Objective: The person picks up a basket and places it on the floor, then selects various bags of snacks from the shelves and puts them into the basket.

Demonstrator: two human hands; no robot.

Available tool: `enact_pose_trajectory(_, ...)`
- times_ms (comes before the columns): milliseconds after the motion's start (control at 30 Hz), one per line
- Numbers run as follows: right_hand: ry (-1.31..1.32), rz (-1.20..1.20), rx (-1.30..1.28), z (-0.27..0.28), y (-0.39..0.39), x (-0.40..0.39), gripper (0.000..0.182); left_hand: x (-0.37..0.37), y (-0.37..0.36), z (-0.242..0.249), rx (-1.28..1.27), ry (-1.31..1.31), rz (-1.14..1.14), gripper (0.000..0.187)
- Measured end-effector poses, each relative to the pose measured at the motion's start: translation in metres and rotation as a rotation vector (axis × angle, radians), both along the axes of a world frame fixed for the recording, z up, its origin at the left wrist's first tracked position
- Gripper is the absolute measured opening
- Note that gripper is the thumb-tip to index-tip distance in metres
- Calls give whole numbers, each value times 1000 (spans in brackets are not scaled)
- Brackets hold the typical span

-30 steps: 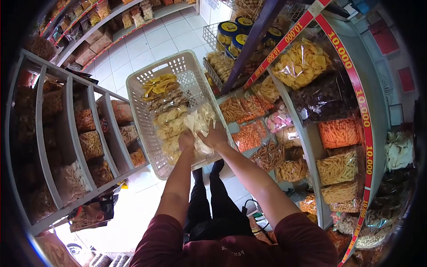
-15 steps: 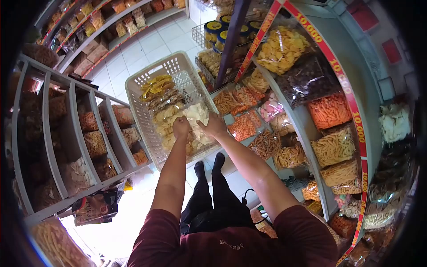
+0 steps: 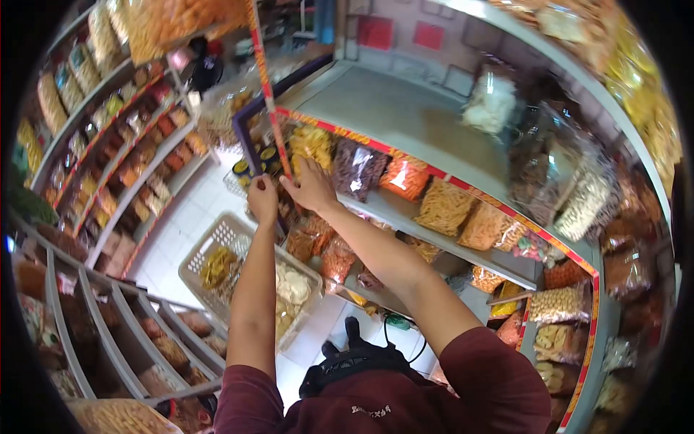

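Observation:
My left hand (image 3: 262, 199) is raised with its fingers curled closed, and it overlaps the dark purple post (image 3: 248, 139) in this view. What it grips, if anything, I cannot tell. Beside it, my right hand (image 3: 312, 188) has its fingers stretched out at the lower edge of a bag of yellow chips (image 3: 311, 143) on the shelf. Below both arms stands a beige plastic basket (image 3: 189, 269) on the floor. Inside it lie bags of yellow snacks (image 3: 217, 266) and pale round crackers (image 3: 292, 286), partly hidden by my left forearm.
The shelf to the right holds bags of dark snacks (image 3: 356, 168), orange sticks (image 3: 405, 178) and pale sticks (image 3: 442, 207). A red-and-yellow price strip (image 3: 463, 189) edges it. At the left is a divided rack (image 3: 108, 325); white floor tiles (image 3: 160, 239) show beside the basket.
Both hands have come up from the basket to the shelf corner by the post. The view has turned toward the right-hand shelves, so the basket now appears lower and partly behind my arms.

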State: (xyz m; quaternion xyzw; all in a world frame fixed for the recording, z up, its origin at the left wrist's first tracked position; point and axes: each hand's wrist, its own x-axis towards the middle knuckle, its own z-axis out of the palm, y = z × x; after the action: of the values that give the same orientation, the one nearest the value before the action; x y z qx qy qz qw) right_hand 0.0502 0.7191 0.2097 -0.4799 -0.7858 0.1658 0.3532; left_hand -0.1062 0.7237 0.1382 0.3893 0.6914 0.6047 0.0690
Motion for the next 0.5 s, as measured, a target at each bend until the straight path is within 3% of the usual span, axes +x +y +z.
enact_pose_trajectory(67, 132, -74, 253, 35, 15, 28, 65, 36, 12, 55, 192, 43, -106, 28)
enact_pose_trajectory(267, 264, -302, 438, 133, 28, 134, 64, 141, 50, 169, 522, 259, -268, 25)
enact_pose_trajectory(300, 302, -346, 489, 140, 33, 153, 64, 160, 58, 181, 492, 155, -361, 23)
enact_pose_trajectory(500, 343, -729, 600, 151, 51, 271, 65, 269, 89, 217, 454, 102, -657, 22)
